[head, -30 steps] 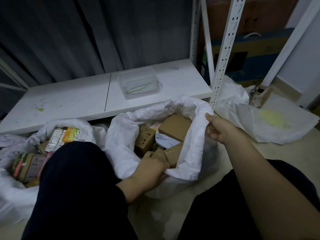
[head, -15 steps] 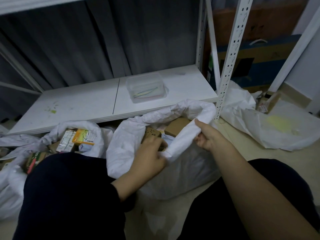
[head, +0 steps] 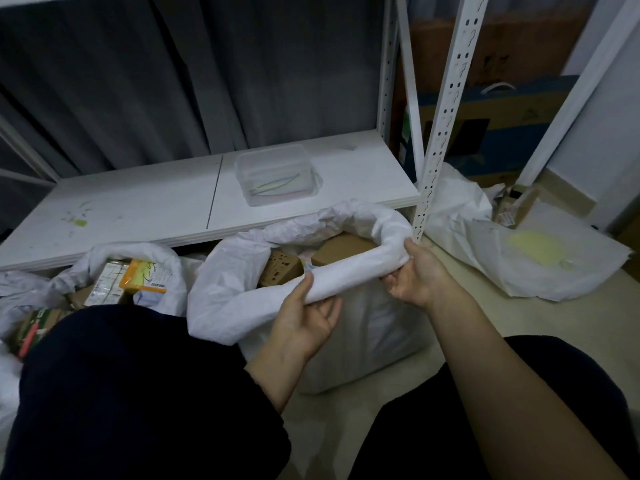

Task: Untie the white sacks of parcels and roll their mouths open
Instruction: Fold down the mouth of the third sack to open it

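Middle white sack (head: 360,344) is sitting right in front of both hands, with parcels (head: 341,247) showing just beyond them. Left hand (head: 304,317) is cupping the near rolled rim (head: 349,275) from underneath, thumb hooked over the top. Right hand (head: 415,277) is gripping the same roll at the corner beside it. I'm guessing the rolling-down is happening here, so I'd be turning both wrists outward together, keeping the cuff even, then working toward the slack flap (head: 221,299) hanging left of the left hand.
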